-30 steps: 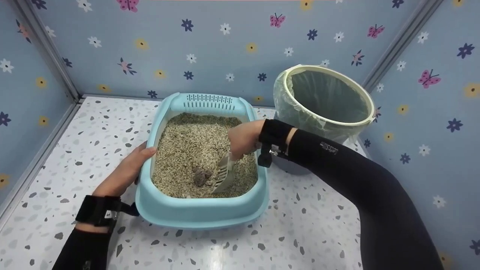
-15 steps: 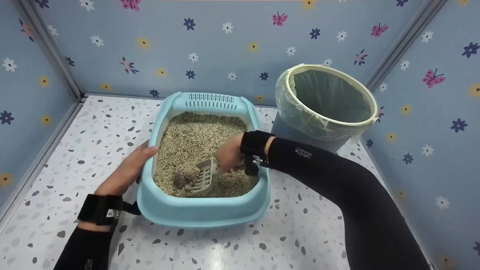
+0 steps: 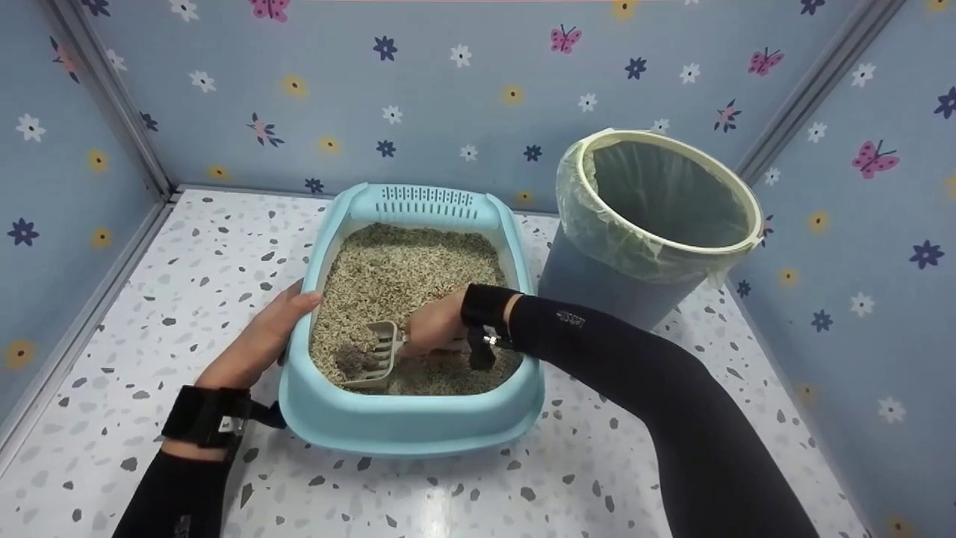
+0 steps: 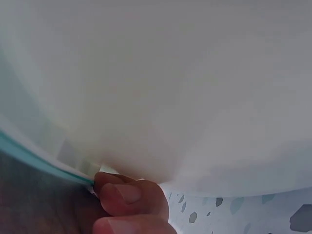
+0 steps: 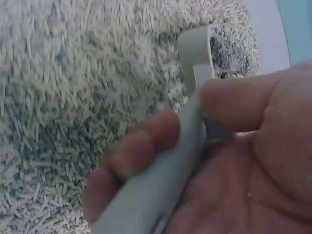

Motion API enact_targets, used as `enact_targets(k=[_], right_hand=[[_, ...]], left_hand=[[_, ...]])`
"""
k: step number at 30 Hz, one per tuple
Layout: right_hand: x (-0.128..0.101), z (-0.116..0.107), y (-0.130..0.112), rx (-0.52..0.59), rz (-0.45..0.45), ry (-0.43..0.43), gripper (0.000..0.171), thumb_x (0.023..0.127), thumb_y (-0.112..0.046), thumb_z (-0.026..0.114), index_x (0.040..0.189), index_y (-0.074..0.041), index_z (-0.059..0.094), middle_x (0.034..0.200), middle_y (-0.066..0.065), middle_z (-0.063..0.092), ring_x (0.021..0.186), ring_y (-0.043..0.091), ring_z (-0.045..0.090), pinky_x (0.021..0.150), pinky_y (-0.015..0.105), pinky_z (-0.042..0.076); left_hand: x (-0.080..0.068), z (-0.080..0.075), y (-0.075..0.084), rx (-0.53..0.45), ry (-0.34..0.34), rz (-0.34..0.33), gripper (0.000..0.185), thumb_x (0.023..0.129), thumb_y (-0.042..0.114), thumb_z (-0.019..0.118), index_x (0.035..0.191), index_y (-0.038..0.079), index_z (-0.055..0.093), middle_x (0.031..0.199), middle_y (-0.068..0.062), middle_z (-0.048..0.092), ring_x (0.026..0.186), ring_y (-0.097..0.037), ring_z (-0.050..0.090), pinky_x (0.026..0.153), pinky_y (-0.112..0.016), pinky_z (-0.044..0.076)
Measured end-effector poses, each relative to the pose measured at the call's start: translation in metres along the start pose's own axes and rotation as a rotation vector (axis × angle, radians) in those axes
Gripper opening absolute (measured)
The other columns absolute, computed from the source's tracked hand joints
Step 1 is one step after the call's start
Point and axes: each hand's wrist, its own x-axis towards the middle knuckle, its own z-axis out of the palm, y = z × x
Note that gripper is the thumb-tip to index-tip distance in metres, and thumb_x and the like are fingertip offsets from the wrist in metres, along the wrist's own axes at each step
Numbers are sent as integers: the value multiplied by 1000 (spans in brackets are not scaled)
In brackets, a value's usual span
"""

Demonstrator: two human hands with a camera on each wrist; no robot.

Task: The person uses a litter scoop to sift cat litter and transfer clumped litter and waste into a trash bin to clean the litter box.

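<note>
Filling almost the whole left wrist view is a pale, blurred wall of the litter box (image 4: 161, 87), so only fingertips (image 4: 129, 195) curled under its teal edge can be made out there. From the head view the left hand (image 3: 261, 344) grips the left rim of the litter box (image 3: 407, 426), thumb over the top and fingers hidden beneath it. The right hand (image 3: 435, 329) is partly masked by its black wrist strap; in the right wrist view its fingers (image 5: 146, 146) wrap round the grey handle of the scoop (image 5: 185, 146), whose far end is cut off behind the thumb.

Counted: one litter box, one scoop (image 3: 373, 359), one dark clump (image 3: 351, 361), one bin (image 3: 657, 217), two hands.

The scoop is light grey plastic with a slotted blade, lying low in the litter (image 3: 411, 276) at the near left part of the litter box, its blade touching the grey-brown clump. The clump sits just inside the near left corner of the litter box; its exact shape is hard to tell. The litter is beige pellets with a few blue specks. The bin, lined with a thin clear bag, stands just to the right of the litter box and behind its right rim, on the speckled floor (image 3: 582, 463).
</note>
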Motion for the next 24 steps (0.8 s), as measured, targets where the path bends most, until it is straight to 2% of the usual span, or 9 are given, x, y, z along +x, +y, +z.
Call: enact_targets(k=[5, 8, 9, 12, 15, 16, 17, 21, 24], right_hand=[[-3, 0, 2, 65, -21, 80, 37, 114, -38, 59, 84, -17, 53, 70, -6, 48, 52, 8, 42, 51, 27, 38], [-12, -4, 4, 86, -15, 92, 39, 114, -37, 59, 82, -15, 56, 68, -6, 49, 53, 8, 42, 55, 27, 40], [-16, -6, 6, 86, -13, 98, 42, 115, -38, 58, 80, -15, 55, 67, -6, 49, 53, 8, 42, 57, 27, 42], [-29, -13, 13, 97, 7, 111, 48, 116, -39, 56, 75, -14, 55, 64, -4, 50, 52, 9, 42, 61, 28, 44], [-45, -23, 21, 112, 23, 155, 46, 117, -40, 57, 80, -13, 57, 64, -2, 52, 52, 10, 45, 63, 28, 45], [-50, -26, 24, 114, 26, 175, 44, 117, -39, 56, 82, -12, 58, 66, 0, 53, 54, 10, 46, 63, 28, 45], [-55, -30, 26, 111, 24, 194, 45, 117, -39, 56, 82, -12, 58, 65, 0, 54, 53, 10, 46, 64, 28, 45], [-77, -41, 33, 142, 20, 263, 41, 117, -39, 58, 84, -15, 54, 67, -2, 53, 57, 10, 48, 64, 27, 44], [-91, -46, 35, 181, 17, 299, 41, 117, -38, 58, 82, -17, 50, 68, -3, 52, 59, 10, 48, 62, 26, 44]], left_hand=[[0, -1, -1, 8, 1, -11, 85, 113, 61, 46, 181, 17, 16, 120, -28, 57, 83, -28, 66, 60, -30, 52], [-1, -1, -1, 11, -8, -18, 86, 114, 61, 44, 181, 19, 13, 141, -30, 52, 104, -34, 64, 76, -31, 54], [-1, -1, -1, 11, -11, -21, 86, 114, 62, 44, 181, 19, 11, 151, -31, 47, 115, -37, 61, 84, -33, 53], [-1, -1, -2, 10, -15, -32, 88, 113, 63, 42, 181, 19, 8, 163, -30, 34, 130, -40, 48, 96, -38, 48], [0, -1, -1, 14, -8, -40, 88, 113, 63, 42, 181, 19, 8, 159, -32, 35, 124, -41, 47, 90, -39, 48], [0, 0, -1, 16, -5, -40, 88, 113, 63, 43, 181, 20, 9, 152, -32, 39, 117, -40, 49, 84, -38, 50], [0, 0, -1, 14, -5, -36, 88, 113, 63, 43, 181, 20, 9, 153, -31, 39, 118, -39, 49, 86, -38, 50], [0, 1, -1, 17, 3, -30, 87, 112, 64, 44, 181, 21, 13, 117, -24, 55, 90, -28, 54, 67, -31, 48], [0, 2, -2, 17, 3, -29, 86, 112, 64, 44, 181, 21, 15, 97, -16, 52, 74, -22, 50, 56, -29, 43]])
